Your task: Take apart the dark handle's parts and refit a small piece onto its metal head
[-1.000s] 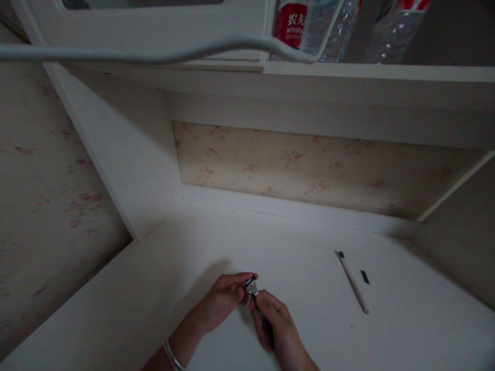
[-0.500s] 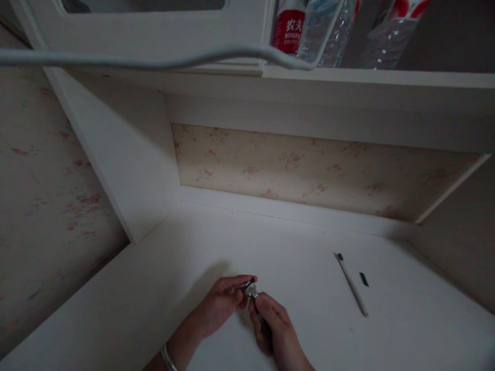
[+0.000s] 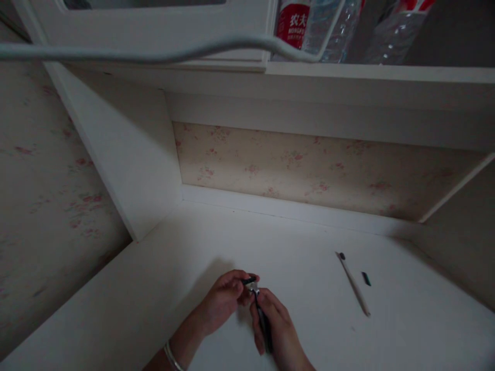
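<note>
My right hand (image 3: 275, 322) is wrapped round the dark handle of a razor (image 3: 264, 325), whose silver neck points away from me toward my left hand. With thumb and fingertips, my left hand (image 3: 222, 301) pinches a small black razor head (image 3: 249, 281) at the tip of that neck. The head appears to touch the silver part, but whether it is joined to it I cannot tell. Both hands are held together just above the white desk, and a bracelet circles the left wrist.
On the white desk (image 3: 309, 268) to the right lie a slim pale stick (image 3: 355, 286) with a dark end and a small dark green piece (image 3: 366, 279). A white cable (image 3: 154, 54) crosses in front of the upper cabinet. Plastic bottles (image 3: 327, 31) stand on the shelf.
The black head has turned in my left fingers to lie more level across the silver neck. My right fingers have shifted, and more of the dark handle shows.
</note>
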The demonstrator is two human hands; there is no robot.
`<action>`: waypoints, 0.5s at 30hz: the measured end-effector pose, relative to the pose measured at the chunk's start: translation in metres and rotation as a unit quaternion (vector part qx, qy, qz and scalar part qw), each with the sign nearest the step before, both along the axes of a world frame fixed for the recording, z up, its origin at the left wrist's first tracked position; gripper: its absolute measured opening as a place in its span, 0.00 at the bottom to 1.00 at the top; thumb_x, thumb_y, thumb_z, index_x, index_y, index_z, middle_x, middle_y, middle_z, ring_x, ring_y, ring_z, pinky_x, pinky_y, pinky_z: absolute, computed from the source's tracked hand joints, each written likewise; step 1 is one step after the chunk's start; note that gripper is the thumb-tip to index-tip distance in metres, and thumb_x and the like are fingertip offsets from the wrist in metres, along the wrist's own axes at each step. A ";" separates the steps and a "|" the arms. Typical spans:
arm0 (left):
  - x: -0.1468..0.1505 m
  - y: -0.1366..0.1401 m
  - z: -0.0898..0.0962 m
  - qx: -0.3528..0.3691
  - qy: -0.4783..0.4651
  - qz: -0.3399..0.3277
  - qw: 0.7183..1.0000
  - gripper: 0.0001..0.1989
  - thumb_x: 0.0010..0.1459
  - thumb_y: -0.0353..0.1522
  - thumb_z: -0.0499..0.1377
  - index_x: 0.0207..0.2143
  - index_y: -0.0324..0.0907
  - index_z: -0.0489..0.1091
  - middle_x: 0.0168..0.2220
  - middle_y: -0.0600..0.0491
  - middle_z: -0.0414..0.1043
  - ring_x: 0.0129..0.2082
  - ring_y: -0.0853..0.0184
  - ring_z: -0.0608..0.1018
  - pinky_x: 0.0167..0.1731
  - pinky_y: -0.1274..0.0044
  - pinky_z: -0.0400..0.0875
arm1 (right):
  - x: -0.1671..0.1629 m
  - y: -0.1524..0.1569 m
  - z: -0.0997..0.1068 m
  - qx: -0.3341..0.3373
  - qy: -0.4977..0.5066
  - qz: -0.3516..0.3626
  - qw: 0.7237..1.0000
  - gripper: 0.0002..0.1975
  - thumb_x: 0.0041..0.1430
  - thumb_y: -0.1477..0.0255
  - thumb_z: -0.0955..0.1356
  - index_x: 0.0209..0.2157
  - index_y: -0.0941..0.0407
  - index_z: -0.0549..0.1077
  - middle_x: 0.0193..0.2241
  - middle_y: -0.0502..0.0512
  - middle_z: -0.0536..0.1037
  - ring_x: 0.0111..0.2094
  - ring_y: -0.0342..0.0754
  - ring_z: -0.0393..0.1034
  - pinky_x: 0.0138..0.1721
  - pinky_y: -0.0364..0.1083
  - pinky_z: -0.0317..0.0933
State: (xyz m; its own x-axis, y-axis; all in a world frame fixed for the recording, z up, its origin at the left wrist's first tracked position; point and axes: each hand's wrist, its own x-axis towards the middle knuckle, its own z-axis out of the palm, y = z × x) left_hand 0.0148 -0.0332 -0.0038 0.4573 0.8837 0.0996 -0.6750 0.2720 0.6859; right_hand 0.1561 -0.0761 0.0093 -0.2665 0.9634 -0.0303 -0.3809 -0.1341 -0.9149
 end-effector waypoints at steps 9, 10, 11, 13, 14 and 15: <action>0.000 0.000 0.002 0.000 0.009 0.011 1.000 0.14 0.48 0.32 0.67 0.40 0.42 0.75 0.44 0.46 0.76 0.30 0.70 0.74 0.30 0.78 0.63 | 0.001 -0.002 0.011 -0.025 -0.023 -0.021 0.999 0.22 0.55 0.52 0.67 0.28 0.59 0.68 0.19 0.44 0.55 0.18 0.36 0.44 0.16 0.37 0.37; 0.000 0.000 0.003 0.001 0.010 0.014 1.000 0.15 0.47 0.32 0.67 0.40 0.42 0.75 0.43 0.46 0.76 0.30 0.70 0.74 0.29 0.78 0.63 | 0.001 -0.002 0.011 -0.023 -0.019 -0.026 0.999 0.22 0.54 0.52 0.68 0.28 0.59 0.69 0.19 0.44 0.56 0.19 0.37 0.44 0.17 0.37 0.38; 0.000 0.000 0.004 0.003 0.011 0.018 1.000 0.15 0.47 0.33 0.68 0.40 0.42 0.76 0.43 0.46 0.76 0.29 0.70 0.74 0.29 0.79 0.63 | 0.000 -0.002 0.012 -0.020 -0.015 -0.029 0.999 0.22 0.54 0.52 0.68 0.27 0.59 0.68 0.20 0.45 0.56 0.19 0.37 0.44 0.17 0.38 0.38; 0.001 0.000 0.005 0.009 0.013 0.023 1.000 0.14 0.46 0.33 0.68 0.37 0.42 0.77 0.42 0.46 0.77 0.28 0.70 0.74 0.28 0.78 0.63 | 0.000 -0.003 0.011 -0.018 -0.022 -0.028 0.999 0.22 0.55 0.52 0.67 0.27 0.59 0.68 0.19 0.44 0.55 0.19 0.37 0.44 0.17 0.38 0.37; 0.001 -0.001 0.006 0.013 0.013 0.024 1.000 0.13 0.45 0.33 0.69 0.37 0.42 0.77 0.42 0.46 0.77 0.28 0.71 0.74 0.28 0.78 0.62 | 0.000 -0.003 0.011 -0.017 -0.029 -0.027 0.999 0.22 0.56 0.52 0.66 0.27 0.58 0.68 0.19 0.44 0.55 0.19 0.37 0.43 0.17 0.38 0.37; 0.002 -0.001 0.006 0.016 0.013 0.025 0.999 0.13 0.45 0.33 0.69 0.36 0.42 0.78 0.42 0.46 0.77 0.26 0.72 0.73 0.28 0.78 0.62 | 0.001 -0.003 0.010 -0.016 -0.037 -0.025 0.999 0.22 0.57 0.52 0.66 0.28 0.58 0.68 0.19 0.44 0.54 0.19 0.37 0.43 0.17 0.38 0.36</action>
